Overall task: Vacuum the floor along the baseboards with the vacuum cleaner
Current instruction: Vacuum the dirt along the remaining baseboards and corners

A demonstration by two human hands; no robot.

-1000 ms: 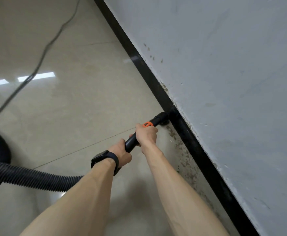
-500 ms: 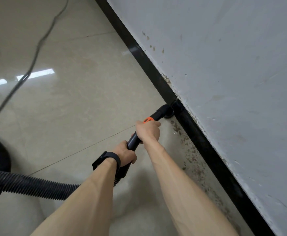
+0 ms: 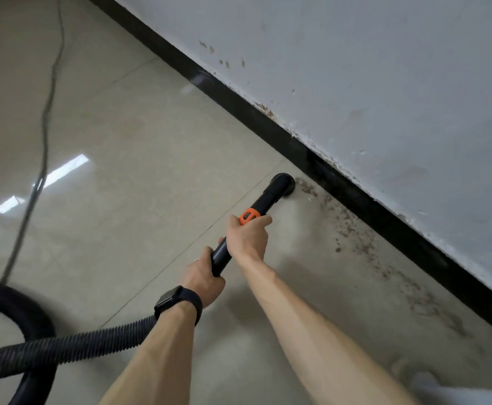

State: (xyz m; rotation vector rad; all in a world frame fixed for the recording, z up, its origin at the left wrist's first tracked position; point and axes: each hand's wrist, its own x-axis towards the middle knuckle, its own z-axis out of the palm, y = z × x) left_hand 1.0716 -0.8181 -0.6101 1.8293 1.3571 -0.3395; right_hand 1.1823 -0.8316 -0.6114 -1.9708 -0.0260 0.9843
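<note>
Both hands grip a black vacuum wand (image 3: 233, 241): left hand (image 3: 202, 279) low for steering, right hand (image 3: 249, 236) by the orange collar (image 3: 249, 215). Its nozzle (image 3: 282, 185) sits on the tiled floor (image 3: 151, 171), just beside the black baseboard (image 3: 341, 176), at the edge of brown debris (image 3: 352, 226).

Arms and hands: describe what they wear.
Both arms are bare, with no sleeves in view. The left hand and the right hand are ungloved. The left wrist wears a black watch: dark rectangular face, wide black band. The right wrist wears nothing.
</note>
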